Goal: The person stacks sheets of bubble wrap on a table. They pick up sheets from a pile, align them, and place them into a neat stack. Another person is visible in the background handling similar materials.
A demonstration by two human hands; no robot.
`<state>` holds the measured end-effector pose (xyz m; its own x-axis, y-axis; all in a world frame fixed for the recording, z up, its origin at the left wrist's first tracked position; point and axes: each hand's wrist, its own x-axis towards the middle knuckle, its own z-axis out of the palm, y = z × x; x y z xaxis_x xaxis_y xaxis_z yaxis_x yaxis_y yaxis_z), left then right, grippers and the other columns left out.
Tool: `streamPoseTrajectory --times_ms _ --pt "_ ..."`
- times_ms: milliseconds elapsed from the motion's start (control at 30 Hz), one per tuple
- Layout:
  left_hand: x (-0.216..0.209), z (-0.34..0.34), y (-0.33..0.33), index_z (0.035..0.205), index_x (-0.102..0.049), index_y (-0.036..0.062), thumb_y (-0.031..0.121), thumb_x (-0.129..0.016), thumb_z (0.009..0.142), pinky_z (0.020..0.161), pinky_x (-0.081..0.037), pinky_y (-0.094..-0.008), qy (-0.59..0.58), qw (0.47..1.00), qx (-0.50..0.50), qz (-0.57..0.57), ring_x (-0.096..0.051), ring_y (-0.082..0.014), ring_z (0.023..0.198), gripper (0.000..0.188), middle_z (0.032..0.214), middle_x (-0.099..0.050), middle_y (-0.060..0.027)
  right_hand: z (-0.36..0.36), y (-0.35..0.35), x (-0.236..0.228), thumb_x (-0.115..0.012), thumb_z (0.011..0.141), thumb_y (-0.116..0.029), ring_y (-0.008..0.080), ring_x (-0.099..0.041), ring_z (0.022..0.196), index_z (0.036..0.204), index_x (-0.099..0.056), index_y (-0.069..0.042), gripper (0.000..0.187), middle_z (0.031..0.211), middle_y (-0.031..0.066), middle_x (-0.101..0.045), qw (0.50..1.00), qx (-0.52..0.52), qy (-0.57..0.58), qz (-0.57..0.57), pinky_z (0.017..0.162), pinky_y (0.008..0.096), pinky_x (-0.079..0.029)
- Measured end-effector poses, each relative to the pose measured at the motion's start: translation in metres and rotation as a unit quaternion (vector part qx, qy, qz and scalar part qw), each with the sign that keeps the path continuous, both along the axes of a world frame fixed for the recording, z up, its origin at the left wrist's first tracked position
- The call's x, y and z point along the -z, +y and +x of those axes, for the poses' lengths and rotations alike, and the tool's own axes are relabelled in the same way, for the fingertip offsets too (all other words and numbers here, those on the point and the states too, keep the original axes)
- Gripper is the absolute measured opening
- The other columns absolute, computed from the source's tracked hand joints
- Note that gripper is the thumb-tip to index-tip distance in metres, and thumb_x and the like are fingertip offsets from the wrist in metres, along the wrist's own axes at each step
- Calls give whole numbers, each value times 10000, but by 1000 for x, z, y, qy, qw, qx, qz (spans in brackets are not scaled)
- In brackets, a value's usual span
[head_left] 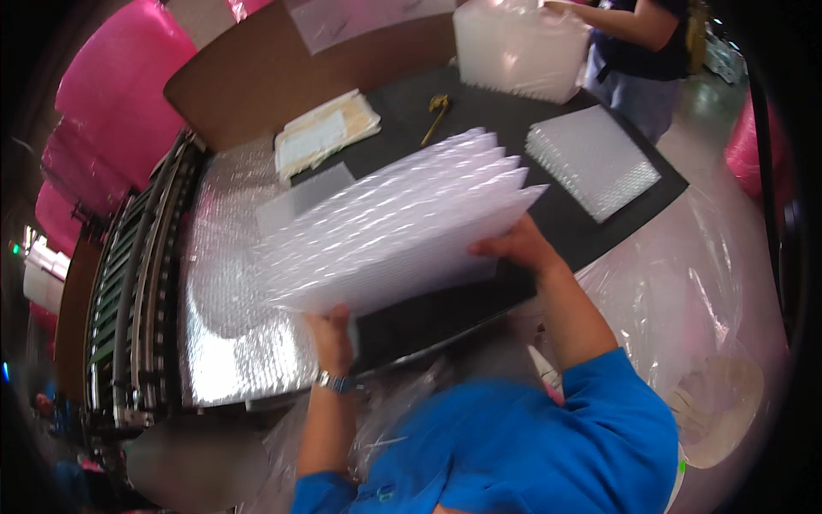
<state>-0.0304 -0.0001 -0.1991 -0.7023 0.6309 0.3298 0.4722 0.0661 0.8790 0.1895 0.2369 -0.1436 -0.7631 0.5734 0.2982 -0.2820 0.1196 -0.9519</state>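
A thick stack of white bubble wrap sheets (394, 223) is held between my two hands, tilted above a dark tabletop, with the sheets fanned into several layers at the right end. My left hand (330, 337) grips the stack's near left corner; a metal watch sits on that wrist. At the right end my right hand (521, 246) is closed on the near edge, thumb on the face turned to me. The fingers behind the stack are hidden on both sides. Under its left end, a clear bubble wrap sheet (223, 283) lies flat.
A smaller bubble wrap stack (592, 163) lies on the right of the table (411, 338). Beyond are a yellow-handled tool (437, 107) and a pile of papers (325, 133). A co-worker (638, 51) handles a translucent bundle (518, 51). A roller machine (137, 283) and pink rolls (120, 77) stand left.
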Motion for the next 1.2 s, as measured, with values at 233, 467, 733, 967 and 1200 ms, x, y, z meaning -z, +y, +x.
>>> streamPoseTrajectory --times_ms 233,467,733,967,1200 --pt "-115 38 -8 1367 21 96 669 -669 486 1025 -100 -512 418 908 8 29 -91 -370 1286 1257 1398 -14 -225 0 -24 -119 -692 602 -214 280 -551 856 975 -526 -72 432 893 96 -564 822 63 -72 561 752 356 -445" --pt "-83 46 -4 1181 -398 -11 305 -730 676 870 -379 -380 80 985 67 140 -495 -246 986 682 1076 -512 -125 -13 -61 -144 -691 616 -248 239 -512 948 1013 -512 -106 458 938 70 -537 733 43 -99 672 818 360 -394" --pt "-51 21 -24 1071 -475 -28 250 -737 675 797 -409 -326 -66 979 87 173 -517 -188 892 550 974 -548 -97 -17 33 -24 -795 447 -432 245 -270 1244 1287 -312 -48 1042 1283 107 -376 966 32 38 252 1022 357 -213" --pt "-22 24 -7 1077 -461 -7 209 -740 672 791 -400 -328 -129 974 61 176 -498 -190 903 537 998 -523 -82 -55 -13 17 -764 583 -248 213 -379 1144 1265 -326 -28 840 1210 111 -430 995 -76 -33 -58 974 337 -285" --pt "-32 21 -11 994 -522 -13 133 -717 696 787 -411 -316 -34 980 -21 193 -511 -190 888 386 970 -550 -89 -70 -4 52 -737 642 -241 226 -436 1090 1266 -345 -63 758 1155 126 -468 998 21 -19 51 941 341 -326"
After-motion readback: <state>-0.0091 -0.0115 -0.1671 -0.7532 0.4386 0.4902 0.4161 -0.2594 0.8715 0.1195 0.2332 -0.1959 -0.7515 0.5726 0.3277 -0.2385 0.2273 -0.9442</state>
